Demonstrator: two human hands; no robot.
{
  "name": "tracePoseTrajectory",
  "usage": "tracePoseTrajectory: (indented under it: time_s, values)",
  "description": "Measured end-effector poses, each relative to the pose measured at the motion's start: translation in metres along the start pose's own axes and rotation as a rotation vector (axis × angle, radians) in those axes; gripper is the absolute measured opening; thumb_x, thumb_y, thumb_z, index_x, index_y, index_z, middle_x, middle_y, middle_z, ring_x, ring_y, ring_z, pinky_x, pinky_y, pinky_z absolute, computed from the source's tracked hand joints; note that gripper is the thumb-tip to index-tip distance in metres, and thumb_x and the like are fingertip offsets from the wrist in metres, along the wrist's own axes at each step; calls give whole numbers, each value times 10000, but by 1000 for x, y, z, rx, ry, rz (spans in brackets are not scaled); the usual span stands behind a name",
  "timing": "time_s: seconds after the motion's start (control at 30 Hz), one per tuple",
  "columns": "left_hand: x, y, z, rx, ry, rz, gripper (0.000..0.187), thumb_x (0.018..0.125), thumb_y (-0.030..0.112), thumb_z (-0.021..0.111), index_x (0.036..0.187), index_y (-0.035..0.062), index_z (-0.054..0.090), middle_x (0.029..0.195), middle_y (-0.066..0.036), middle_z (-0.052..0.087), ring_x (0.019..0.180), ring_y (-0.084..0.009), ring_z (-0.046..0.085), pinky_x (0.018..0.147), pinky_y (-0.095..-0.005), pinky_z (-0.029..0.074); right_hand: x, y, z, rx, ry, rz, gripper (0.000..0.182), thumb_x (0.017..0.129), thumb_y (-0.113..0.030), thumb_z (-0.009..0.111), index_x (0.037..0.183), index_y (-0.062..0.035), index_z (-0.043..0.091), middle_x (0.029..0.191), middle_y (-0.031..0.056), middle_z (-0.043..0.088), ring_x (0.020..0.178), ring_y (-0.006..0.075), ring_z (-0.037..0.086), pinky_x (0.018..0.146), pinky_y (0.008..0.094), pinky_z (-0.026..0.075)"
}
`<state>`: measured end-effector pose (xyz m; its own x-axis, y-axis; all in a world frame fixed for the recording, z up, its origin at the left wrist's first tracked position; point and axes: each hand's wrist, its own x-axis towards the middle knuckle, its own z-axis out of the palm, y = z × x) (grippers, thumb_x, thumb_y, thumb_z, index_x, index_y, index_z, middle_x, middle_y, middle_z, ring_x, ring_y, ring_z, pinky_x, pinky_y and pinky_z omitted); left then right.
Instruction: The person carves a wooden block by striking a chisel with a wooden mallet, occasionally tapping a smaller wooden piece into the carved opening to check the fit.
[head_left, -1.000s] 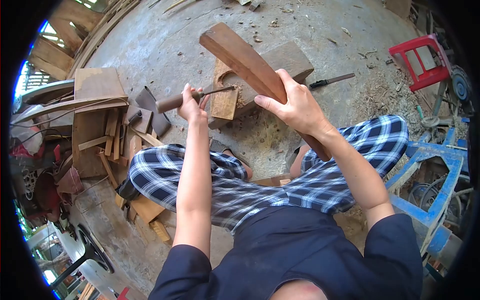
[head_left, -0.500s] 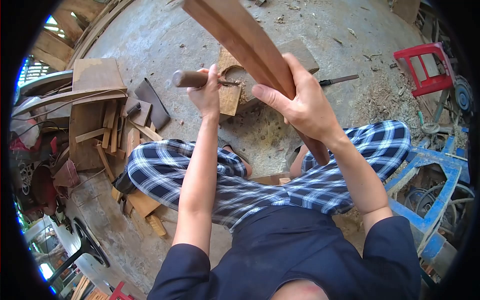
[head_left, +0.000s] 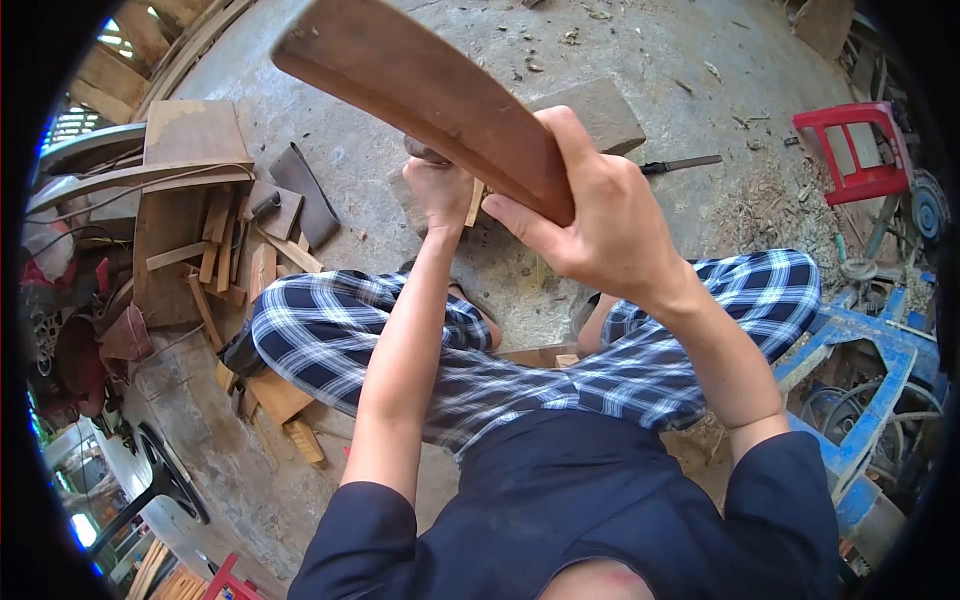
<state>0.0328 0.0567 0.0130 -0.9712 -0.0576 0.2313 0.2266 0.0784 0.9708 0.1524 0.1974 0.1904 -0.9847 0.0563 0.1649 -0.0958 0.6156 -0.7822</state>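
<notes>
The right hand is gripping a raised wooden mallet above the left hand, which is clasping a chisel at the block, so a glancing blow is risking those knuckles.

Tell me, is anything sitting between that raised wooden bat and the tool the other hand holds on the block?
Nothing visible blocks it. The right hand holds the wooden bat raised above the left hand, which grips a chisel handle against the wood block; the bat itself hides part of that spot.
</notes>
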Motion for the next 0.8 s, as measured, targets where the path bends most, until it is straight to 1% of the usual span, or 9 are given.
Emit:
tracePoseTrajectory:
  time_s: [0.07, 0.13, 0.2, 0.23, 0.27, 0.33, 0.47, 0.57, 0.8]
  values:
    - [0, -1, 0, 192, -41, 162, 188, 811, 122, 778, 776, -49, 709, 725, -162, 735, 758, -182, 749, 629, -303, 533, 5, 16, 4, -259, -181, 102, 567, 858, -391, 715, 1224, -9, 509, 821, 265, 705, 800, 424, 722, 710, 501, 582]
    - [7, -15, 3, 87, -21, 148, 188, 830, 98, 755, 881, -77, 712, 811, -145, 760, 755, -190, 742, 657, -311, 548, 10, 27, 2, -218, -242, 142, 577, 870, -411, 696, 1229, -3, 503, 861, 281, 703, 853, 434, 715, 757, 509, 575]
    - [12, -34, -6, -164, 52, -69, 199, 846, 110, 760, 950, -51, 706, 879, -101, 748, 770, -172, 724, 665, -300, 559, 3, 36, 8, -185, -191, 217, 539, 886, -435, 703, 1170, -26, 495, 867, 276, 694, 804, 422, 711, 689, 474, 552]
    - [12, -11, -11, -306, 20, -288, 195, 862, 138, 773, 977, 13, 679, 901, -72, 708, 792, -156, 707, 632, -276, 576, -2, 45, 13, -175, -104, 148, 594, 881, -472, 713, 1198, -10, 512, 848, 235, 693, 712, 340, 713, 632, 427, 553]
    - [17, -6, -13, -295, 117, -355, 202, 860, 188, 791, 913, 55, 649, 873, -66, 688, 798, -154, 714, 598, -251, 601, -5, 50, 10, -177, -110, 141, 594, 881, -472, 713, 1198, -10, 512, 848, 235, 693, 712, 340, 713, 632, 427, 553]
    - [24, -15, -26, -338, 261, -498, 244, 859, 209, 791, 947, 47, 631, 890, -72, 679, 781, -176, 717, 567, -299, 636, -9, 51, 4, 67, -151, 376, 669, 854, -518, 713, 1222, 12, 536, 1005, 300, 698, 960, 419, 704, 839, 466, 547]
    - [27, -32, -44, -470, 458, -655, 257, 867, 228, 778, 916, 59, 591, 892, -75, 663, 765, -213, 720, 517, -358, 650, -21, 63, -5, 107, -112, 448, 700, 851, -538, 719, 1218, 33, 550, 1013, 297, 696, 970, 390, 706, 862, 434, 541]
    - [31, -12, -37, -406, 377, -518, 245, 869, 218, 778, 925, 37, 623, 883, -80, 662, 767, -208, 724, 518, -321, 645, -24, 58, -12, 196, -165, 589, 709, 846, -543, 722, 1214, 39, 552, 1011, 292, 696, 970, 377, 708, 870, 429, 541]
    - [21, 7, -12, -190, 68, -280, 226, 862, 180, 799, 938, 23, 656, 861, -91, 690, 766, -174, 722, 573, -273, 612, -27, 64, -2, 125, -88, 490, 716, 845, -543, 724, 1227, 37, 548, 1037, 292, 696, 985, 374, 708, 876, 435, 541]
